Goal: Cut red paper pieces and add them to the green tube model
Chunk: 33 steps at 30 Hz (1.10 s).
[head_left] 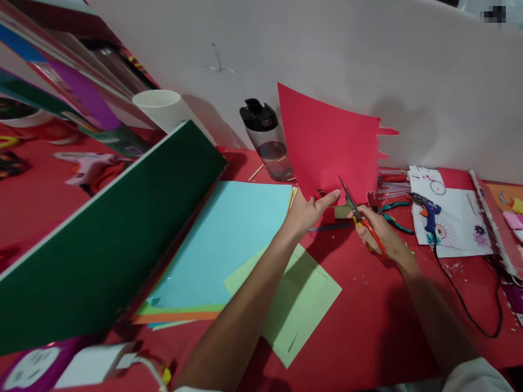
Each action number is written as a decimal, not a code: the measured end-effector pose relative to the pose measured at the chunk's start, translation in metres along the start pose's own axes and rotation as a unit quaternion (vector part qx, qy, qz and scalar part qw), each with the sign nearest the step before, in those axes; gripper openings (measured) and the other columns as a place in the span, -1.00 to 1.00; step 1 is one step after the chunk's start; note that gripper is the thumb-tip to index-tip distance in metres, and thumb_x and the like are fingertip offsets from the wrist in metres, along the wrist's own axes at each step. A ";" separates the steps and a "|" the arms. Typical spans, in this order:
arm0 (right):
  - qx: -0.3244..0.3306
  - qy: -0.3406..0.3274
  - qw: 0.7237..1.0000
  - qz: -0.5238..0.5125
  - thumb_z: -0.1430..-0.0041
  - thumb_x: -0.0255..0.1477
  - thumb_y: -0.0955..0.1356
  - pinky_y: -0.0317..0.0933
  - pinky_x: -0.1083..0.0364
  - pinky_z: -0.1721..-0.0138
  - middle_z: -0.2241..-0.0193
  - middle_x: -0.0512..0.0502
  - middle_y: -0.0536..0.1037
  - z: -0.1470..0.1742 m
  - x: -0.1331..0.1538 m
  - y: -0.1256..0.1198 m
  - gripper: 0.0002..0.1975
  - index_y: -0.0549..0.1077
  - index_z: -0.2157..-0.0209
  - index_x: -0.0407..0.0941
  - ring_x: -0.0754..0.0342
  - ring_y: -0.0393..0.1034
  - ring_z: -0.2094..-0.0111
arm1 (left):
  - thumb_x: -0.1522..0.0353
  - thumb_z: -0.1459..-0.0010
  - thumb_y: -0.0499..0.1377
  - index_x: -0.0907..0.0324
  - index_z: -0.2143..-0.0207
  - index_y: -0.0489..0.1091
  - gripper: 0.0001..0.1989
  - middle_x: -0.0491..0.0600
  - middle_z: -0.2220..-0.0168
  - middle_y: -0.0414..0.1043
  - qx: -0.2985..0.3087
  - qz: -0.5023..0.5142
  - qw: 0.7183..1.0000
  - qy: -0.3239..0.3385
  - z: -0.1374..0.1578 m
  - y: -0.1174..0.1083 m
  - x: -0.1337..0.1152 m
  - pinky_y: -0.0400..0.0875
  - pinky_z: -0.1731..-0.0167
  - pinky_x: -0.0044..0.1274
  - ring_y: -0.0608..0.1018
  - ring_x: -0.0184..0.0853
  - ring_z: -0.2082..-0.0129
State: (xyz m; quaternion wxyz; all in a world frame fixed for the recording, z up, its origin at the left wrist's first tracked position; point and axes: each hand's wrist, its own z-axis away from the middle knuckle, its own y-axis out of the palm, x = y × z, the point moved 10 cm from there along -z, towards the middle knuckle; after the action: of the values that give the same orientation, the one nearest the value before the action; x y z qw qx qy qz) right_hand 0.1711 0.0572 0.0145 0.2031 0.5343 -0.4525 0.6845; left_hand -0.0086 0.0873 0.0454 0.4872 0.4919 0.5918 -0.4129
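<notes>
My left hand (pixel 312 212) grips a red sheet of paper (pixel 333 141) by its lower edge, thumb on the near face. The sheet stands upright over the table, its right and lower edges cut ragged. In my right hand (pixel 379 231) is a pair of scissors (pixel 370 228) with red and yellow handles, its blades pointing up and left in front of the sheet's lower part. Whether the blades touch the paper, I cannot tell. Below my left forearm lies a pale green sheet (pixel 314 296), partly over a stack topped by light blue paper (pixel 232 234).
A dark green board (pixel 122 223) stands along the left. Behind are a water bottle (pixel 272 144) and a white cup (pixel 159 106). Green-handled pliers (pixel 398 215) and a blue glue gun (pixel 429 212) with a trailing cord lie right. A white charger (pixel 96 365) sits front left.
</notes>
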 end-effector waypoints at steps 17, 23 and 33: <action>-0.017 0.009 1.000 0.013 -0.33 0.07 0.37 0.10 0.17 0.47 0.59 0.19 0.20 -0.002 0.000 -0.004 -0.50 0.41 0.03 -0.08 0.17 0.14 0.60 | 0.09 -0.08 0.39 0.15 0.19 0.51 -0.62 0.13 0.17 0.67 0.018 -0.049 0.997 -0.065 0.004 0.000 0.003 0.49 -0.16 -0.18 0.62 0.05 -0.07; -0.022 0.019 0.999 0.019 -0.32 0.09 0.36 0.14 0.15 0.45 0.59 0.18 0.21 -0.003 0.002 -0.006 -0.48 0.44 0.05 -0.09 0.17 0.14 0.60 | 0.11 -0.07 0.40 0.14 0.22 0.50 -0.64 0.11 0.22 0.66 0.016 -0.036 0.997 -0.063 0.004 0.000 0.003 0.51 -0.13 -0.18 0.62 0.04 -0.03; 0.047 0.081 0.995 -0.020 -0.22 -0.09 0.50 0.19 0.18 0.49 0.44 0.11 0.37 0.003 -0.003 -0.005 -0.53 0.37 0.01 -0.05 0.17 0.23 0.53 | 0.15 -0.05 0.40 0.17 0.15 0.48 -0.61 0.13 0.09 0.66 0.028 -0.002 0.998 -0.053 0.003 0.005 0.001 0.53 -0.10 -0.19 0.64 0.01 -0.01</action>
State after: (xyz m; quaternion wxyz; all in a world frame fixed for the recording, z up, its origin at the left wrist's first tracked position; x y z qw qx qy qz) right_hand 0.1775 0.0577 0.0141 0.2278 0.4950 -0.3910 0.7418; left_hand -0.0030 0.0860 0.0440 0.5031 0.4820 0.5540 -0.4557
